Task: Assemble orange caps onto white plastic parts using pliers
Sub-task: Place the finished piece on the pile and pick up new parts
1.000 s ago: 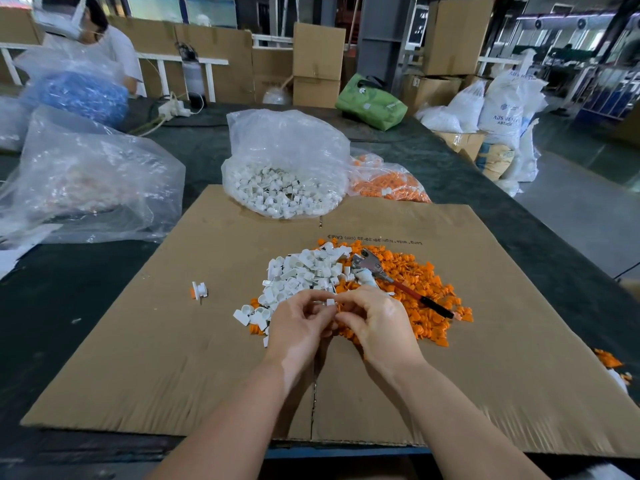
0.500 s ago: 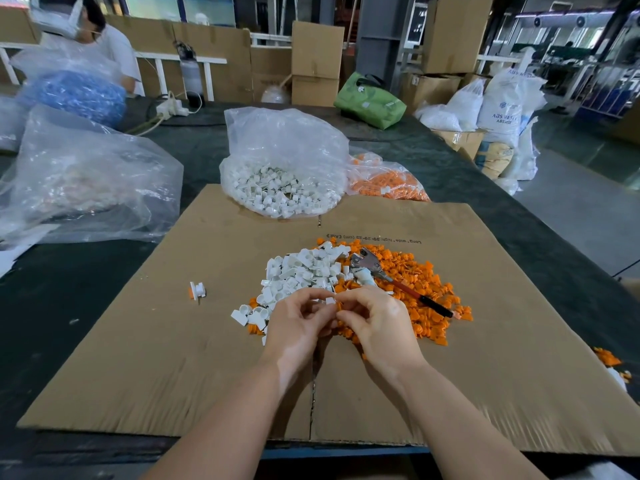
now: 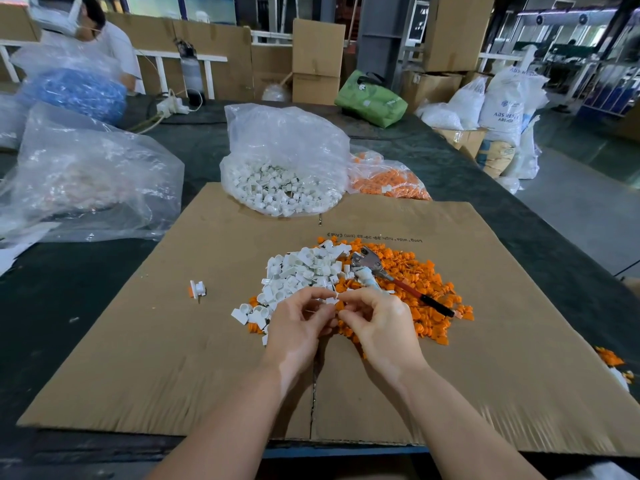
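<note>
Pinching a small white part between curled fingertips, the left hand and the right hand meet over the near edge of the mixed heap, thumbs almost touching; a bit of orange shows just under the right fingers, though whether it is held there cannot be told. Behind them the pile of white plastic parts lies on the left and the spread of orange caps on the right, both on the flat cardboard sheet. On the caps rest the pliers, metal head toward the white pile, red and black handle pointing to the right and toward the near side. One assembled piece stands alone to the left of the heap, well apart from it, with bare cardboard all round. At the sheet's far edge sit a clear bag of white parts and, beside it on the right, a bag of orange caps. More bare cardboard runs along the near edge and the right side. A few stray orange pieces lie by the right edge.
</note>
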`<action>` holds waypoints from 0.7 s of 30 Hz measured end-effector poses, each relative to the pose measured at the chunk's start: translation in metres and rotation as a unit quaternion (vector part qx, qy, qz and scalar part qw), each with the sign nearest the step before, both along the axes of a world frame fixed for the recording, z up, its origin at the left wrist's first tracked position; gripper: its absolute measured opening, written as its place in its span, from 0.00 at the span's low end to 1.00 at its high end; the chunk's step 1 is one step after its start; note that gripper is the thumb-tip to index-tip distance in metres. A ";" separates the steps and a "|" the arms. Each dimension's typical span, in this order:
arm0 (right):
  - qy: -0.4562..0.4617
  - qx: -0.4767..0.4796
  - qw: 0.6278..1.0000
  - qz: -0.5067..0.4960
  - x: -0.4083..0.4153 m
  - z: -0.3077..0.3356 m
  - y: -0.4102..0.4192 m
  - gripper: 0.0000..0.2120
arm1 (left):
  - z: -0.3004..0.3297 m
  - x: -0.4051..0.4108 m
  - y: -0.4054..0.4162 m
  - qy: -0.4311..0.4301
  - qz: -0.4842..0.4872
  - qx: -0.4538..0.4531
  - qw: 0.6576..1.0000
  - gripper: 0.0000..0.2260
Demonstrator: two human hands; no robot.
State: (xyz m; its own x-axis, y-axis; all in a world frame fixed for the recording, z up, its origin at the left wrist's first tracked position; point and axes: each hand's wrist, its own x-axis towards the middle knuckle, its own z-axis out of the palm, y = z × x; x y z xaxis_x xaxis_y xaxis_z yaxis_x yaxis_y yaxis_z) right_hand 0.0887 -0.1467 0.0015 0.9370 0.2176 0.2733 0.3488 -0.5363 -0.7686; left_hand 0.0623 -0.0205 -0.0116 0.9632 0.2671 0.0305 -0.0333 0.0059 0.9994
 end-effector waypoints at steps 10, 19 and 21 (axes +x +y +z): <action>0.007 0.004 1.000 -0.025 0.000 -0.002 0.005 0.09 | -0.006 0.000 -0.001 -0.002 0.028 0.021 0.999 0.09; -0.008 0.009 0.999 0.040 0.001 0.007 0.000 0.12 | -0.002 0.004 0.000 0.013 0.002 -0.057 0.998 0.07; -0.023 0.002 0.998 0.057 0.001 0.008 0.000 0.12 | -0.001 0.004 0.001 0.012 -0.005 -0.069 0.998 0.07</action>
